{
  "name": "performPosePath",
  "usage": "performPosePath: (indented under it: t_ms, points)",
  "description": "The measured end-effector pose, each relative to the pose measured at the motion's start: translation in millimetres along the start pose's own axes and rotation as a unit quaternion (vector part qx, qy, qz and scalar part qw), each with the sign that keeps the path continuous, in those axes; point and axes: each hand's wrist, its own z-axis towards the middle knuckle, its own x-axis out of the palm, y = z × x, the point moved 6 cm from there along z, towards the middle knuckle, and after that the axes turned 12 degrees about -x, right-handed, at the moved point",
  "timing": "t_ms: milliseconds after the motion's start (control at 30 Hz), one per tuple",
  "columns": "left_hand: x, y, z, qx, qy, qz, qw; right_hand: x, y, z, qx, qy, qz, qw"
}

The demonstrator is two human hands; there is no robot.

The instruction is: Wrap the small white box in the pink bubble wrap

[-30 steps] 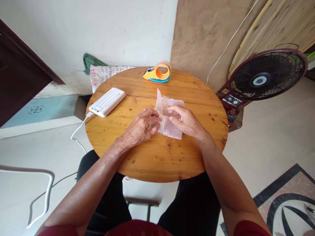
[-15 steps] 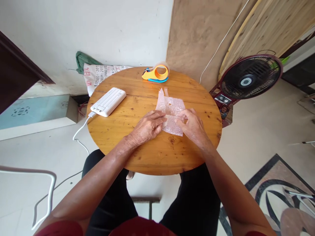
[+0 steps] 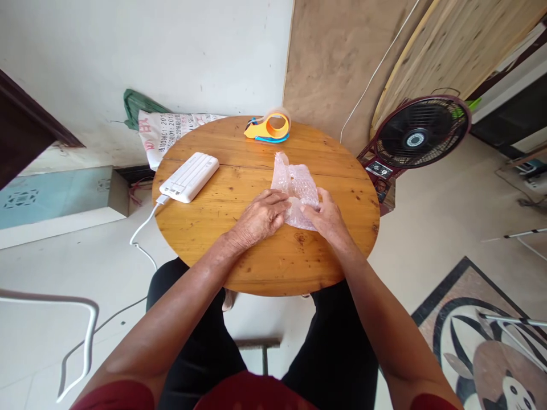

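A crumpled sheet of clear bubble wrap [image 3: 294,183] lies near the middle of a round wooden table [image 3: 205,228]. My left hand [image 3: 258,219] rests on the table with its fingers curled onto the wrap's left edge. My right hand [image 3: 327,219] grips the wrap's near right part, fingers closed on it. Whatever sits inside the wrap is hidden by the folds and my fingers.
A white power bank [image 3: 189,176] with a white cable [image 3: 141,230] lies at the table's left. An orange tape dispenser [image 3: 267,126] stands at the far edge. A dark floor fan [image 3: 421,136] stands right of the table. A printed sack [image 3: 166,132] leans against the wall behind.
My hands have drawn closer together on the bubble wrap, and the sheet has bunched up more. The view has drifted slightly, so the table sits further left.
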Motion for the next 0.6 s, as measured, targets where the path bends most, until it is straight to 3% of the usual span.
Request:
performPosePath:
  t_ms: [100, 367, 600]
  points:
    - [1.2, 1.3, 0.5, -0.012, -0.002, 0.016, 1.000, 2.8, -1.8, -3.2, 0.071, -0.028, 0.065, 0.995]
    - [2.2, -0.5, 2.0, -0.023, 0.010, 0.056, 0.998, 12.9, 8.4, -1.0, 0.107, -0.103, 0.290, 0.945]
    - [1.7, -1.9, 2.1, -0.032, 0.023, 0.069, 0.997, 19.3, 21.9, 6.1, 0.092, -0.127, 0.360, 0.920]
